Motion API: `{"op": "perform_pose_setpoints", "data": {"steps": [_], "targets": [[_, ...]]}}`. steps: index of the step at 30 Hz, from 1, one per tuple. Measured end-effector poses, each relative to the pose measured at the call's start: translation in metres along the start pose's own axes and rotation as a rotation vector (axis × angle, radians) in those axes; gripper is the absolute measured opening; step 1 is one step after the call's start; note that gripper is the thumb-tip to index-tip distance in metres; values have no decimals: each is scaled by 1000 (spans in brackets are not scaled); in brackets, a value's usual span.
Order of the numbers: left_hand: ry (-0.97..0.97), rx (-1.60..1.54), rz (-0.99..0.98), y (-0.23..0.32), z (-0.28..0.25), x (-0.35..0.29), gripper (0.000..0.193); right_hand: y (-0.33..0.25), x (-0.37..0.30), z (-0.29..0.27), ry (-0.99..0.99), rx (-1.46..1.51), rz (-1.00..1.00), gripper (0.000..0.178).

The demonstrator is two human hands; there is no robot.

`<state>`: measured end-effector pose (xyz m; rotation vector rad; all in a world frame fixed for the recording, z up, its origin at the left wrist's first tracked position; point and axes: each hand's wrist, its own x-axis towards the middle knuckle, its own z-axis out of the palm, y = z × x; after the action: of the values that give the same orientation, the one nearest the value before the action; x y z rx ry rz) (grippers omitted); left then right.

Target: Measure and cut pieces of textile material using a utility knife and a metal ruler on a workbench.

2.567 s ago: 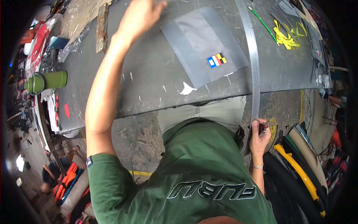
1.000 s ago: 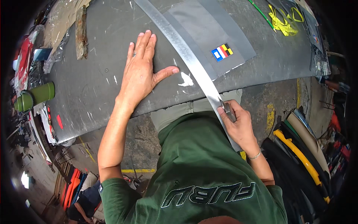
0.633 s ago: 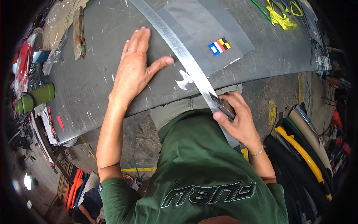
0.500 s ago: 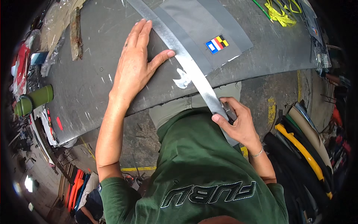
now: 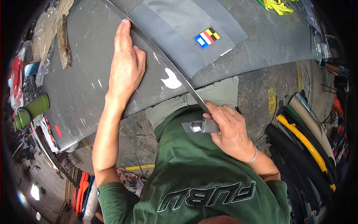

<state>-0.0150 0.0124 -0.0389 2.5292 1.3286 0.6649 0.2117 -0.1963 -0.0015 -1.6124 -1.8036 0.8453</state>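
A long metal ruler slants across the dark worktable, turned so that mostly its thin edge shows. My left hand lies with straight fingers on the table, fingertips against the ruler's far part and thumb drawn in. At the table's near edge, my right hand grips the ruler's near end together with a cutter knife, whose blade points left in front of my shirt. Right of the ruler lies a two-tone grey sheet bearing a small multicoloured flag-like patch.
A white mark shows on the table. Yellow tape lies at the far right, a worn wooden stick at the far left. A green roll is by the left edge. Rolls of material, one yellow, stand at right.
The ruler has tipped from lying flat onto its edge and shifted left. My left thumb has come off it. My right hand has turned, bringing the knife's blade into view.
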Motion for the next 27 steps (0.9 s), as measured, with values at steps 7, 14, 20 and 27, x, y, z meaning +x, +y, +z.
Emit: {"op": "perform_pose_setpoints", "data": {"steps": [7, 14, 20, 27], "targets": [[-58, 20, -21, 3, 0, -1, 59, 24, 1, 0, -5, 152, 47, 46], [-59, 55, 18, 1, -1, -2, 47, 30, 3, -14, -176, 539, 513, 32], [-143, 103, -75, 9, -11, 9, 61, 30, 10, -13, -167, 709, 677, 32], [-54, 125, -52, -3, 0, 5, 81, 29, 21, -11, -182, 782, 655, 31]]}}
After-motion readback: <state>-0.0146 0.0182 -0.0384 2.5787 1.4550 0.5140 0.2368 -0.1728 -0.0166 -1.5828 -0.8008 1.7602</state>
